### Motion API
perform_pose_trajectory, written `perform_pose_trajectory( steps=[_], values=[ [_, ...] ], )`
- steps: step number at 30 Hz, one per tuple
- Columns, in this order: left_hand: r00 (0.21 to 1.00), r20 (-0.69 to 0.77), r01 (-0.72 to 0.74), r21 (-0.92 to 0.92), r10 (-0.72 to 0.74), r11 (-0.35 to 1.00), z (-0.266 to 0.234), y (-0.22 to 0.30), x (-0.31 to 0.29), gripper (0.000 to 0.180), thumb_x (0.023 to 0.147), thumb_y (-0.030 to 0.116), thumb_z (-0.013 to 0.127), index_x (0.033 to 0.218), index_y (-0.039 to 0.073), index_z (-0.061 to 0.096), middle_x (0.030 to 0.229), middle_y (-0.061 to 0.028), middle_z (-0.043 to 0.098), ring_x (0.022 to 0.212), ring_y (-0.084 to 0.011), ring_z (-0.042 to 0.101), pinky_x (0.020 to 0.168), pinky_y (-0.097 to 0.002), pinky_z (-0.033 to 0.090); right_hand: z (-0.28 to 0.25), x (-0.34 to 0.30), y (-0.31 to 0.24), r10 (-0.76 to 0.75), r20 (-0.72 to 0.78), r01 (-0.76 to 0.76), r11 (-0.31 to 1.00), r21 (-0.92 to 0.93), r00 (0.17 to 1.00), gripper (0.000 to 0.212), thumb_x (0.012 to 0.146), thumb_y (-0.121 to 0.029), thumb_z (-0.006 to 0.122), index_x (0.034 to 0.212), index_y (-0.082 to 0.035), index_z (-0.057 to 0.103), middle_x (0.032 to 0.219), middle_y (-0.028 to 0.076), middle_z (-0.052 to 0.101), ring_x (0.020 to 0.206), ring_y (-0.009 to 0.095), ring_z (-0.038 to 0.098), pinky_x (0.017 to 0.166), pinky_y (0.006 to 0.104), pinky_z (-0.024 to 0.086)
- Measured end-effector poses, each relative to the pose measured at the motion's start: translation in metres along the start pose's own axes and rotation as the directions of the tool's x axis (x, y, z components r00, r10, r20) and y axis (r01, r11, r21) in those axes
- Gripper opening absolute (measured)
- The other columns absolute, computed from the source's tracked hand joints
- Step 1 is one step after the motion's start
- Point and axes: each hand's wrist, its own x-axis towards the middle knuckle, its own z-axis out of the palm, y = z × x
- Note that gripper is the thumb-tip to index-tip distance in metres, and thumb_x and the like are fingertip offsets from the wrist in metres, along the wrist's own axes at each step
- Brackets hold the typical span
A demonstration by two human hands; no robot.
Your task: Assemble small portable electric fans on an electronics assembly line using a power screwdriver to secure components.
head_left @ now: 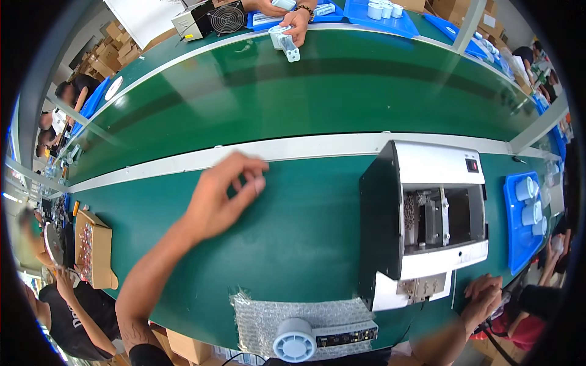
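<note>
- At the bottom centre of the frame, nearest my body, a pale blue round part (294,340) shows its spoked face. A narrow circuit board (347,335) reaches right from it, its long axis nearly level across the frame; I can't tell whether the two are joined.
- Bubble wrap (259,320) lies beneath both.
- My right hand (484,299) is at the lower right, just beside the machine, fingers loosely curled; I can't tell whether they close on anything. It's nearer the board's right end.
- My left hand (226,195) hangs left of centre over the green table (299,244), thumb and fingertips apart, nothing between them. From it, the round part lies below and somewhat right, and this is the nearer hand to that end.
- The white-and-black machine (431,222), open-fronted, stands right of centre.
- A blue tray (519,255) of pale cups (531,213) sits far right; a cardboard box (105,244) of small pieces, far left.
- At top centre, a co-worker's hand (297,25) grips a pale fitting (281,38).
</note>
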Motion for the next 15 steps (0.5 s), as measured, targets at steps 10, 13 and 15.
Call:
perform_pose_trajectory(
  steps=[10, 13, 15],
  values=[
    [0.92, -0.366, 0.057, 0.478, 0.14, 0.876, -0.018, -0.131, 0.225, 0.093, 0.084, 0.017, 0.083, 0.161, 0.017, 0.029, 0.158, -0.0193, 0.036, 0.127, -0.0441, 0.06, 0.102, -0.0508, 0.054, -0.008, -0.007, 0.002, 0.068, -0.029, -0.069, 0.997, -0.019, 0.997, 0.049, 0.116, -0.046, 0.034, 0.087, -0.008, 0.042, 0.065, 0.001, 0.038, 0.054, 0.009, 0.036, 0.052, 0.0232, 0.032],
    [0.927, -0.358, 0.066, 0.445, 0.11, 0.893, -0.01, -0.161, 0.277, 0.095, 0.084, 0.019, 0.084, 0.162, 0.019, 0.029, 0.161, -0.0182, 0.033, 0.127, -0.0452, 0.06, 0.104, -0.0493, 0.054, -0.011, -0.008, 0.006, 0.095, -0.1, -0.103, 0.991, -0.081, 0.99, 0.049, 0.116, -0.048, 0.033, 0.086, -0.01, 0.044, 0.062, -0.002, 0.037, 0.053, 0.008, 0.035, 0.051, 0.0228, 0.032],
    [0.905, -0.305, -0.123, 0.48, 0.296, 0.869, -0.012, -0.184, 0.294, 0.089, 0.086, 0.02, 0.084, 0.16, 0.018, 0.035, 0.157, -0.0189, 0.039, 0.125, -0.0434, 0.062, 0.104, -0.0483, 0.054, -0.013, -0.009, 0.004, 0.075, -0.11, -0.089, 0.988, -0.128, 0.991, 0.05, 0.116, -0.049, 0.034, 0.085, -0.012, 0.045, 0.062, -0.004, 0.036, 0.053, 0.006, 0.033, 0.051, 0.0219, 0.027]
  ],
)
